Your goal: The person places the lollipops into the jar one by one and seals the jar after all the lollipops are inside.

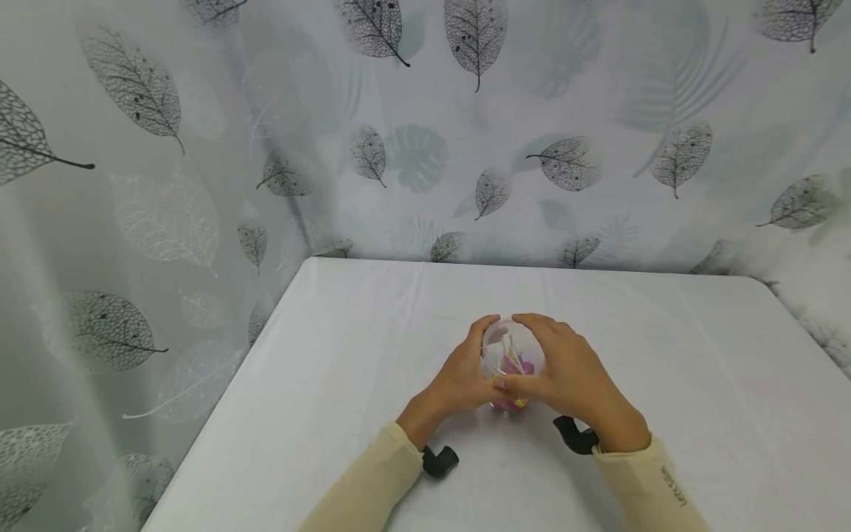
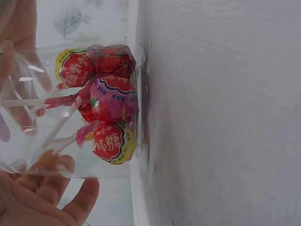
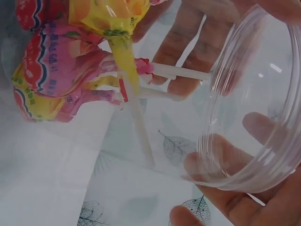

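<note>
A clear plastic jar [image 1: 493,353] stands upright on the table between both hands. Inside it lie several wrapped lollipops [image 2: 113,101], pink, red and yellow, their white sticks pointing up toward the mouth. My left hand [image 1: 459,380] grips the jar's left side near the top. From the right, my right hand [image 1: 575,369] holds the upper part, its thumb across the near side. Clear ridged rings circle the jar's top [image 3: 235,146] in the right wrist view; I cannot tell whether a lid sits there.
White cloth covers the table [image 1: 359,318], whose far edge meets a leaf-patterned curtain [image 1: 425,162]. The curtain also runs along the left side. Black wrist-camera pieces [image 1: 440,462] sit under the wrists, close to the tabletop.
</note>
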A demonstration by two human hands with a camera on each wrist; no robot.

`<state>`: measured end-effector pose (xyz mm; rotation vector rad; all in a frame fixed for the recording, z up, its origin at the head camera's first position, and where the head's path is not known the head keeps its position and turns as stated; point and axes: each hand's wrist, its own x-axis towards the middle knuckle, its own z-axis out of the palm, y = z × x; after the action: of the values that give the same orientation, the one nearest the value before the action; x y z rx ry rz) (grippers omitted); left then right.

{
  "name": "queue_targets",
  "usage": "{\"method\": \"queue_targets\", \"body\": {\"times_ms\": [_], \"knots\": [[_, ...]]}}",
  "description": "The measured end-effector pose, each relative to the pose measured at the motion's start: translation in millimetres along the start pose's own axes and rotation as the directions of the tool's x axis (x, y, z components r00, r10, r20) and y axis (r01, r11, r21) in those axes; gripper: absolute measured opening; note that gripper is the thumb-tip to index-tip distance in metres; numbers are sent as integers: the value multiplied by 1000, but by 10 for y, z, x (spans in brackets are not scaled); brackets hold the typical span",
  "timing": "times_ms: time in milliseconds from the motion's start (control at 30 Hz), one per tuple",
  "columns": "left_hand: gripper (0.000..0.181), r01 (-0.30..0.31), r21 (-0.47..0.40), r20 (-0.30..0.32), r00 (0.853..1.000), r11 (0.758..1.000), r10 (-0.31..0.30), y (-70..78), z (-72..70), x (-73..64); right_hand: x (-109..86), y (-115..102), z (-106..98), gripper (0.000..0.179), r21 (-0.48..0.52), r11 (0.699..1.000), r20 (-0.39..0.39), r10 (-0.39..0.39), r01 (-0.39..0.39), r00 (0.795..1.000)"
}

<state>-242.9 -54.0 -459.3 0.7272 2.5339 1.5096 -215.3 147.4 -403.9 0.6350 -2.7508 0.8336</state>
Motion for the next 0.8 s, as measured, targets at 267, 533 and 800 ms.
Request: {"method": "queue_targets", "body": {"times_ms": [267,533,800], "knots": [[116,15,11,-14,1000,1000,-15,19,18,-19,-11,-65,81,94,-152,988,-162,-55,30,985],[112,19,-27,-17,1000,999,-20,44,36,-26,-32,-247,146,87,-260,963,-248,1,-68,969],[110,17,-7,-16,1000,1000,-17,51,21,-23,-64,-308,131,90,-278,955,-232,36,-101,972]]}}
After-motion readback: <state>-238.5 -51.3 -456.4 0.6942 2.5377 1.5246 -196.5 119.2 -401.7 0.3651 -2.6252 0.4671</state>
